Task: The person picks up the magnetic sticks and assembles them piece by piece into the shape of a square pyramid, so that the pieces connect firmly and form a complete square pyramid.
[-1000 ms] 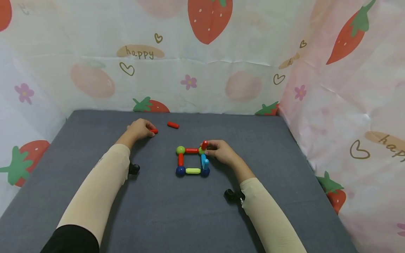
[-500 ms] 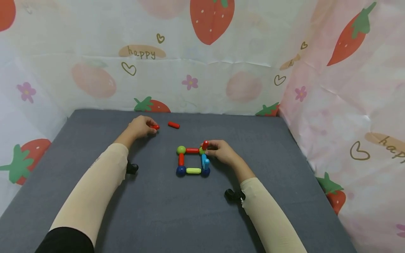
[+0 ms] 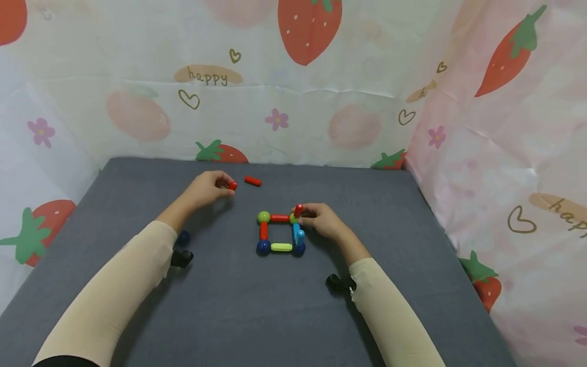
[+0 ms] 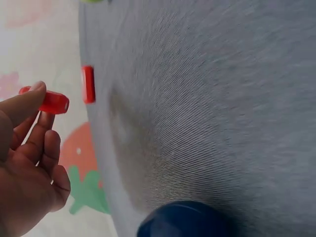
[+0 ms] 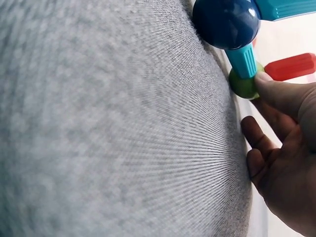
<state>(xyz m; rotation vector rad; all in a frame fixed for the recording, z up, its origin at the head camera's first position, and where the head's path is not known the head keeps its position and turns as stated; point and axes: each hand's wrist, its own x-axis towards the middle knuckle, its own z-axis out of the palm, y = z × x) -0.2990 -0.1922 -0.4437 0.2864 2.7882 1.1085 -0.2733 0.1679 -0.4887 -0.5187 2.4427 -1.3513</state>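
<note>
Right hand (image 3: 321, 220) pinches the green ball (image 5: 242, 87) at 1 o'clock on a ball-and-rod square (image 3: 279, 218). Left hand (image 3: 206, 189), out at 10 from the square, grips a short red rod (image 4: 54, 102), clear of the table (image 3: 257, 316).

Square's near side: yellow-green rod (image 3: 282, 247) at 6, dark blue balls (image 3: 263, 248) at 7 and 5, upright light blue rod (image 3: 300, 236) on the 5 one. Flat light blue rod (image 5: 242, 60) at 3, red side rod (image 3: 263, 231) at 9. Loose blue ball (image 3: 183, 238) well out at 9, partly hidden by the left wrist.

Far side: red rod at 12, second green ball (image 3: 263, 217) at 11, upright red rod (image 5: 291, 66) on the pinched ball. Beyond: spare red rod (image 3: 253, 181) at 11, near left hand. Strawberry-print backdrop (image 3: 302, 102) behind.
</note>
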